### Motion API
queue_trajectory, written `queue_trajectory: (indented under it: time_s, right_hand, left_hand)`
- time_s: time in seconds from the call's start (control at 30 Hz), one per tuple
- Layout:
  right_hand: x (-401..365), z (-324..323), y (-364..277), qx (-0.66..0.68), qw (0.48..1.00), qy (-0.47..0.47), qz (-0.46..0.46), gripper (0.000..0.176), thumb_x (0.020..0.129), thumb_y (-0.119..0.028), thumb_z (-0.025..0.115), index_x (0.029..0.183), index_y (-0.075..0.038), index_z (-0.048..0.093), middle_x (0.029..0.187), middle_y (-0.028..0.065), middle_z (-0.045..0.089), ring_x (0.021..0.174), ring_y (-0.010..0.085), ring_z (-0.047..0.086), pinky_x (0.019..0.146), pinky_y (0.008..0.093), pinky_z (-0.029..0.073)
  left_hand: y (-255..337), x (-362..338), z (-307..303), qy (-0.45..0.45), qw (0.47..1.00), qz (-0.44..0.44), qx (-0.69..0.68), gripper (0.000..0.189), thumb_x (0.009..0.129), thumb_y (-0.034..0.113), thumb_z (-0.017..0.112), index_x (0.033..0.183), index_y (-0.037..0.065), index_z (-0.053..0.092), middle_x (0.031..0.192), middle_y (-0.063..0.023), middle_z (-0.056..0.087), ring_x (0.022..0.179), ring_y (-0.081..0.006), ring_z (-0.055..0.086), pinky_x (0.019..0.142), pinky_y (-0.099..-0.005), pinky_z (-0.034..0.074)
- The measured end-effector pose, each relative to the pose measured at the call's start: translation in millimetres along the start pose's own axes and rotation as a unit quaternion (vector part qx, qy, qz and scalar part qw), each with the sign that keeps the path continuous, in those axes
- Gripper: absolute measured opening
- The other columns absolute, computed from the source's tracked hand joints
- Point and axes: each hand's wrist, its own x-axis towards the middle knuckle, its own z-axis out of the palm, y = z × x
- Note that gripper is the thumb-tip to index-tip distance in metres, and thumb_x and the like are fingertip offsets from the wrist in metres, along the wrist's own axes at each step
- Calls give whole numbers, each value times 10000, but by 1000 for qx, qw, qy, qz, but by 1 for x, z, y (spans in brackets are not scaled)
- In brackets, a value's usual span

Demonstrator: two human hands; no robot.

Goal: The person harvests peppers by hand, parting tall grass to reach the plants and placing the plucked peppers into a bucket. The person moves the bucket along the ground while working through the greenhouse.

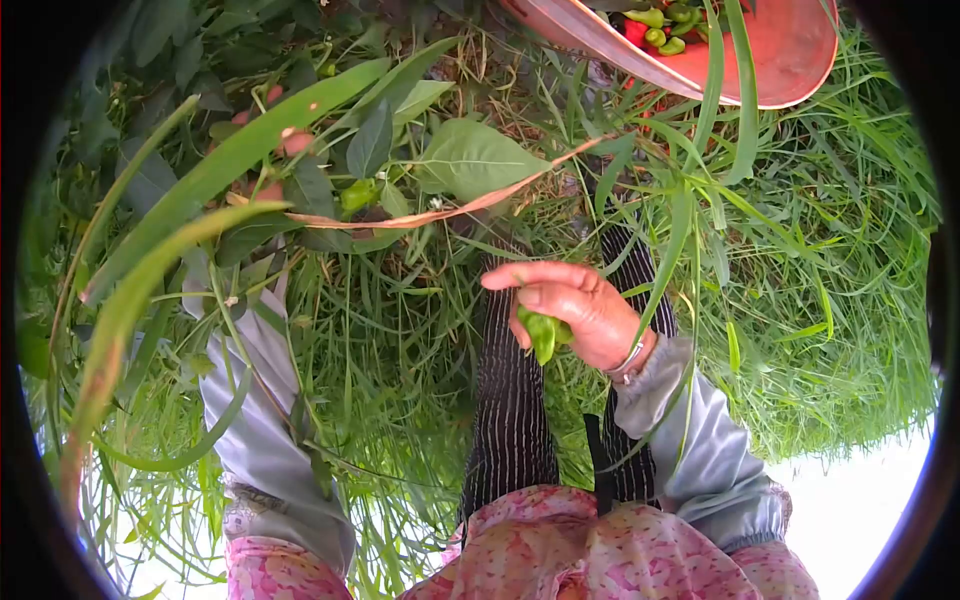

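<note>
My right hand (575, 308) is closed round a few green peppers (543, 335), which poke out below the thumb. A bracelet circles that wrist, and the hand is above the grass in front of my legs. My left hand (295, 142) reaches into the leafy pepper plant (375, 140). Leaves cover most of it; only patches of fingers show, so its grip is hidden. Just right of it a green pepper (358, 196) hangs among the leaves.
At the upper right stands a reddish tub (790, 60) with green and red peppers (665, 28) inside. Long grass blades (250, 130) cross close to the camera on the left. A dry brown blade (440, 213) lies across the middle. Thick grass (830, 270) covers the right side.
</note>
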Motion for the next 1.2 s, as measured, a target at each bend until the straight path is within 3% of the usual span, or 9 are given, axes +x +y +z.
queue_trajectory:
  time_s: [0.23,0.33,0.6,0.73,0.83,0.93,1.0,1.07,1.2]
  right_hand:
    - [5,3,-7,68,996,-26,-49,270,841,-223,553,1039,-39,567,798,46,584,622,147,558,579,248,465]
    - [32,25,-20,-128,984,23,-125,207,817,-153,585,991,-42,574,793,29,584,673,123,578,598,227,468]
    - [89,69,-14,-431,802,137,-390,358,743,-144,631,1088,-81,559,810,129,610,720,217,609,640,337,474]
    - [88,74,-12,-619,678,235,-321,394,724,-409,628,1020,-153,593,687,116,607,624,307,597,561,404,474]
    - [81,76,-6,-660,667,219,-268,369,737,-416,603,1007,-164,604,691,108,605,621,291,597,561,400,472]
    - [54,81,4,-623,729,163,-232,224,710,-261,576,844,-88,623,742,106,622,735,296,607,642,416,481]
    - [42,80,22,-564,781,109,-244,234,719,-269,568,841,-77,623,741,107,622,734,297,605,648,413,482]
    - [38,80,38,-465,842,47,-271,259,730,-292,577,862,-73,622,748,118,616,726,290,604,651,386,481]
    - [16,84,31,-308,939,-48,-142,213,722,-273,593,839,-98,624,715,122,596,714,287,598,665,361,463]
  left_hand:
    - [-7,3,2,4,1000,14,5,254,879,263,502,1040,68,482,684,-43,475,563,-154,454,507,-293,424]
    - [-11,4,5,7,1000,18,5,242,879,266,503,1016,67,494,677,-43,477,563,-155,463,500,-292,430]
    - [-21,1,6,20,999,29,5,223,879,276,505,953,67,525,660,-43,482,564,-159,486,482,-290,447]
    - [-28,-4,6,31,999,34,9,221,879,281,506,921,67,541,651,-42,485,564,-162,498,473,-288,455]
    - [-36,-16,7,36,999,33,7,224,879,285,507,897,66,552,645,-42,487,565,-163,506,466,-287,461]
    - [-60,-36,48,171,962,144,155,236,879,306,502,850,77,547,647,-50,508,550,-162,520,453,-284,462]
    - [-34,-34,77,361,919,-13,158,289,884,366,480,724,127,454,721,-43,578,505,-125,540,431,-263,448]
    - [-22,-33,43,152,978,-116,79,283,891,367,472,724,141,437,683,-8,570,509,-100,542,426,-252,442]
    - [-34,-39,28,240,945,-102,199,312,886,384,483,700,144,409,571,38,502,457,-62,465,425,-230,394]
